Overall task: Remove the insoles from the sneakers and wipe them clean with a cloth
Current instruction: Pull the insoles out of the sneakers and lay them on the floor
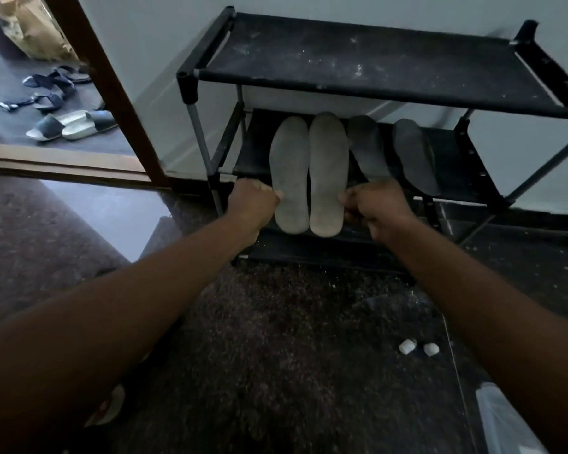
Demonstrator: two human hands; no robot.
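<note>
Two light grey insoles lie side by side on the middle shelf of a black shoe rack, their heels hanging over the front bar. My left hand pinches the outer edge of the left insole. The right insole has its outer edge pinched by my right hand. Two darker grey insoles lie on the same shelf further right. No sneakers or cloth show in this view.
A doorway with a brown frame opens at the left, with several sandals and slides on the floor beyond. Dark speckled carpet covers the floor; two small white objects lie on it. A clear plastic item sits bottom right.
</note>
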